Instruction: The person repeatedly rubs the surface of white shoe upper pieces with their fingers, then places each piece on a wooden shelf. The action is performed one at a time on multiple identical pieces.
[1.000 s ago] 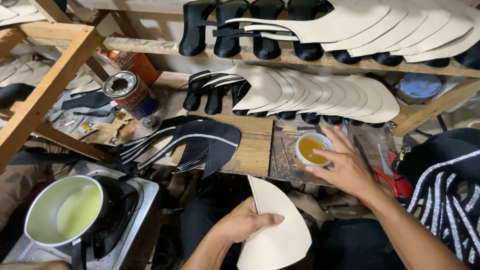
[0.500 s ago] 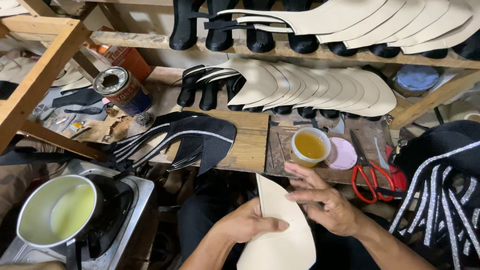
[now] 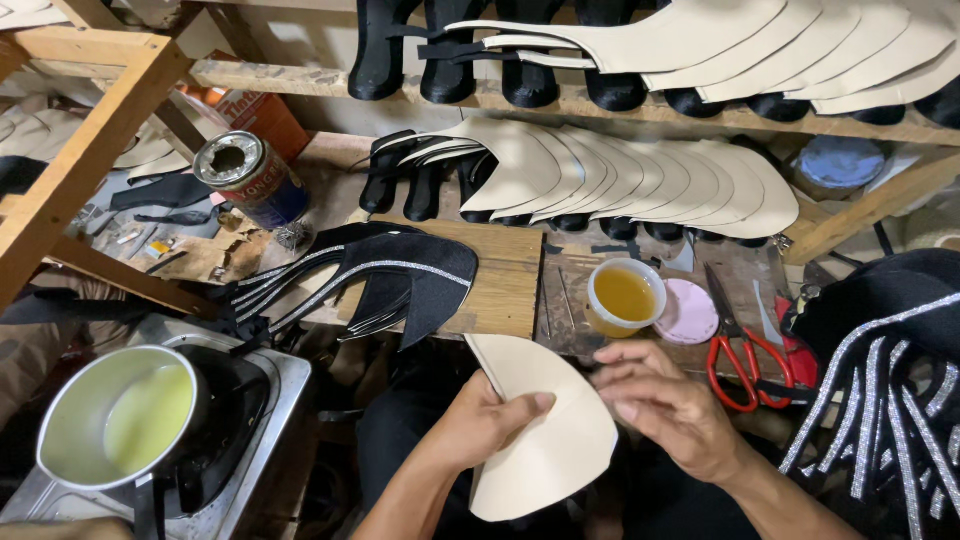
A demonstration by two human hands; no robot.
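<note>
Between both hands sits the cream lining piece (image 3: 545, 440): left hand (image 3: 480, 420) pinches its left edge, thumb on top; right hand (image 3: 665, 405) rests fingers on its right edge, loosely curled, no firm grasp. Just beyond the grip, glue cup (image 3: 624, 297) w/ yellow liquid. Piece looks bare, so gluing prob. not begun; finished-looking cream pieces (image 3: 640, 180) fan out further beyond.
</note>
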